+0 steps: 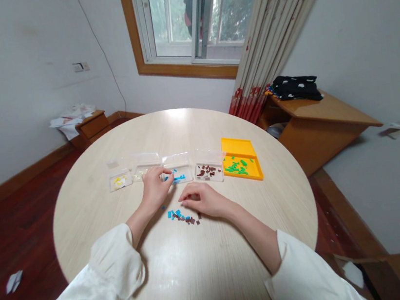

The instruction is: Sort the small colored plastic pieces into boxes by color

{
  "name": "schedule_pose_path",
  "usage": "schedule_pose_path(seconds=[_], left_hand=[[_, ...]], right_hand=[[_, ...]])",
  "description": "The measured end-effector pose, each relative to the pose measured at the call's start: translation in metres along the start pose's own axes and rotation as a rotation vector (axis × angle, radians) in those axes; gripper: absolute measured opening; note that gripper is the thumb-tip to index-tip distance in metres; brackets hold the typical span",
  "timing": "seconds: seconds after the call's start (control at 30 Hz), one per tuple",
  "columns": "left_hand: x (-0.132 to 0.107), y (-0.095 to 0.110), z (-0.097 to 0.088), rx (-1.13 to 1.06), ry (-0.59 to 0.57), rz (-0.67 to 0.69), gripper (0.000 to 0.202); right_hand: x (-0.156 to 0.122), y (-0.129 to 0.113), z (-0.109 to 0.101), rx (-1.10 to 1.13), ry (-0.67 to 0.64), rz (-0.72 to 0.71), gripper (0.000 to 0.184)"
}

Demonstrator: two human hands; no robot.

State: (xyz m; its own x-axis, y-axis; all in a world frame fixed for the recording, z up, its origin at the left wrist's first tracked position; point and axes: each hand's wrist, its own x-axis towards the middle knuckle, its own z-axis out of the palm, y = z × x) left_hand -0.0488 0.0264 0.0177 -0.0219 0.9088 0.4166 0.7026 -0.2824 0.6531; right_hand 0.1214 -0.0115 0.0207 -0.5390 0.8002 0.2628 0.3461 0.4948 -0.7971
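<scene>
My left hand [156,186] reaches to the clear tray with blue pieces [179,168], its fingers pinched over the tray's near edge on a small blue piece. My right hand [202,201] lies on the round table [186,270] with curled fingers, fingertips down just above a small pile of blue and brown pieces [183,216]. What, if anything, sits under those fingertips is hidden. A clear tray of brown pieces [209,171] stands to the right, and an orange tray with green pieces [241,158] beyond it.
Two more clear trays stand at the left of the row, one with yellow pieces [120,180] and one with pale pieces [144,165]. A wooden corner desk [314,120] with dark cloth is at the right. A low cabinet [90,126] sits by the left wall.
</scene>
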Motion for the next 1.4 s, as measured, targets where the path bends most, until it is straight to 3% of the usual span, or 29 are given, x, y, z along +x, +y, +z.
schedule_pose_path(seconds=[0.17,0.67,0.93,1.1,1.4], left_hand=[[-0.001,-0.004,0.003,0.064,-0.021,-0.033,0.008],[0.0,-0.009,0.006,0.137,-0.052,-0.042,0.015],[0.0,-0.004,0.003,0.116,-0.058,-0.042,0.013],[0.001,-0.005,0.004,0.096,-0.058,-0.034,0.013],[-0.004,-0.001,0.005,-0.175,-0.143,0.293,0.012]], right_hand=[[-0.003,-0.004,0.003,-0.079,-0.178,-0.079,0.021],[-0.003,-0.007,0.004,-0.148,-0.187,-0.054,0.014],[0.0,-0.003,0.001,-0.174,0.026,0.068,0.009],[0.003,0.007,0.002,-0.075,0.173,0.14,0.01],[0.01,0.023,0.002,0.265,0.288,0.325,0.011]])
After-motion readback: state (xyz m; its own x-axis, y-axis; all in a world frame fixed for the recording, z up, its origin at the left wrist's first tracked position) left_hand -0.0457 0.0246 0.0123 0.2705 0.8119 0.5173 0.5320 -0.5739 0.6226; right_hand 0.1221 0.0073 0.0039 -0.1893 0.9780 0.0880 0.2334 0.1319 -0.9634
